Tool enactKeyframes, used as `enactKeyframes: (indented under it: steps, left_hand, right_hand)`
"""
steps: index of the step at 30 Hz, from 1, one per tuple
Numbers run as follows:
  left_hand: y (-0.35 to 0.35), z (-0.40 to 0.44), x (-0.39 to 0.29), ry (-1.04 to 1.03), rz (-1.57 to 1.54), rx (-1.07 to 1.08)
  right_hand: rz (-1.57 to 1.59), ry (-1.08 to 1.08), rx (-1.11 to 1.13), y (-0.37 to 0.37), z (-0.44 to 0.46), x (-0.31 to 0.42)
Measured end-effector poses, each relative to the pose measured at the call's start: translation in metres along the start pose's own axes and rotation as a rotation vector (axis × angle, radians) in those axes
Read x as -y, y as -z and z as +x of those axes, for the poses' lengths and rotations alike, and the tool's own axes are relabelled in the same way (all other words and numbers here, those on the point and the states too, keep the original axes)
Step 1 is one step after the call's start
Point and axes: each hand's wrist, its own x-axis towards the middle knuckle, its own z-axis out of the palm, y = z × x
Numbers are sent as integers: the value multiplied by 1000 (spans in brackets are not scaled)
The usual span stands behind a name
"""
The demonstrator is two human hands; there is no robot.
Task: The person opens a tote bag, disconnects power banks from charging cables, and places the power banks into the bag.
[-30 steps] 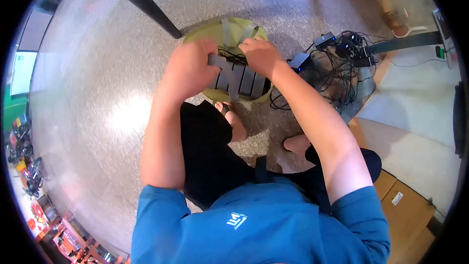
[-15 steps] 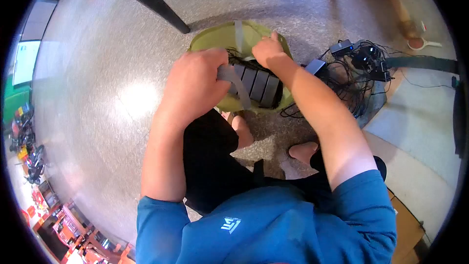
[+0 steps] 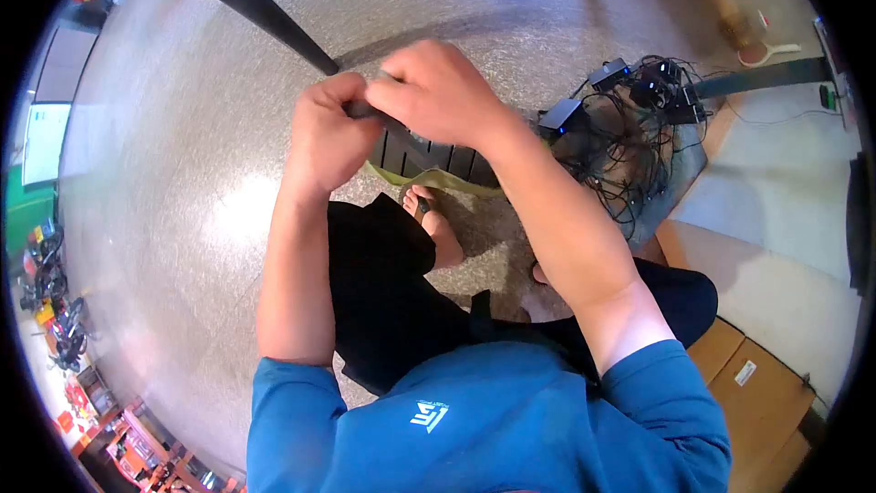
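My left hand is closed around a grey strap of the olive-green bag. Right beside it, my right hand has its fingers curled closed at the same grey strap material, with the knuckles of both hands nearly touching. Below them the bag shows mainly its near rim; my right hand and forearm hide much of the rest. Inside stand several dark flat boxes in a row.
To the right lies a tangle of black cables with power adapters. A dark table leg slants down at upper left. Cardboard boxes stand at lower right; a white-rimmed paddle lies at far right.
My right hand has left the bag's far rim and come over to my left hand, closing by the strap. My left hand has shifted slightly left. The bag's far side is now mostly hidden.
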Motion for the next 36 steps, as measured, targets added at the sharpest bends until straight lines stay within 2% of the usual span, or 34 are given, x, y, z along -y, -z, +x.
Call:
enactKeyframes:
  steps: [1,6,8,10,12,15,18,19,21,23,25,27,29,31,34,36]
  left_hand:
    - [0,0,3,9,-37,-30]
    - [22,-3,-1,-1,-141,-145]
    - [16,-8,-11,-69,63,-147]
    - [18,-4,2,-93,-10,-95]
    - [22,-1,4,-69,118,-127]
    - [24,0,12,-128,137,2]
    - [19,-4,-7,-99,164,146]
    - [22,-4,-8,-56,222,212]
    - [16,-10,-19,-102,215,233]
    - [7,-17,-34,-183,239,248]
    - [-6,-23,-52,-304,293,260]
    - [-23,-17,-59,-404,234,186]
    - [-45,-10,-68,-506,242,107]
    - [-78,-6,-87,-616,319,26]
    - [-137,-6,-121,-737,236,300]
    - [-171,-7,-124,-685,236,507]
  right_hand:
    - [-24,41,-58,-4,6,3]
    - [-189,-40,74,-23,19,-25]
    - [-171,-40,58,-30,12,-27]
    - [-174,-40,35,-31,15,-30]
    - [-185,-58,55,-31,15,-36]
    - [-202,-91,121,-28,2,-36]
    - [-350,-88,183,-8,-23,-41]
    - [-376,-143,262,5,-32,-41]
    - [-403,-10,27,26,-61,-72]
    - [-408,-229,116,82,-93,-76]
    - [-565,-251,206,137,-130,-119]
    - [-655,-353,307,197,-171,-152]
    - [-739,-448,202,246,-219,-188]
    - [-771,-743,138,284,-251,-199]
    - [-505,-818,-198,312,-292,-256]
    - [-591,-854,-275,324,-289,-261]
